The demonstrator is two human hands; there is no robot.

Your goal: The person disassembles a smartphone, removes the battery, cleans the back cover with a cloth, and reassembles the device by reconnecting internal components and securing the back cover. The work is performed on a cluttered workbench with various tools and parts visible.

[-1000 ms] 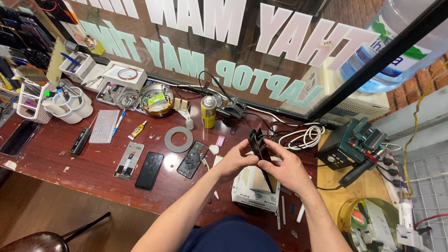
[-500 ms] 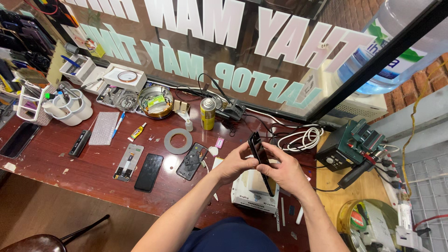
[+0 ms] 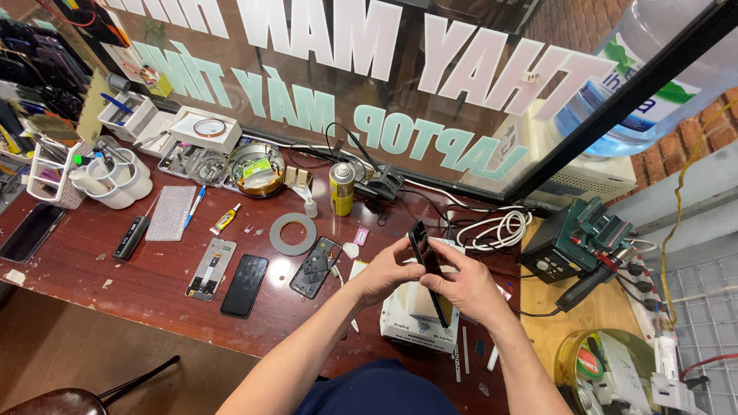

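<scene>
A thin black phone [image 3: 427, 261] is held on edge above a white box-shaped machine [image 3: 415, 323] near the front of the dark red workbench [image 3: 138, 284]. My left hand [image 3: 388, 270] grips its left side with the thumb near the top. My right hand [image 3: 465, 286] clasps its right side and lower end. Left of my hands lie an opened phone back [image 3: 316, 267], a black phone [image 3: 244, 285] and a bare phone frame [image 3: 210, 268].
A grey tape ring [image 3: 293, 234], a yellow spray can [image 3: 341, 189], a round tin [image 3: 257, 168], white cups [image 3: 115, 180], a coiled white cable [image 3: 500, 229] and a green-black soldering station [image 3: 580, 242] crowd the bench. A lettered glass pane [image 3: 369, 84] stands behind. A stool [image 3: 69, 400] sits below left.
Both hands have kept the phone in about the same place above the white machine; the fingers have shifted slightly along its edges.
</scene>
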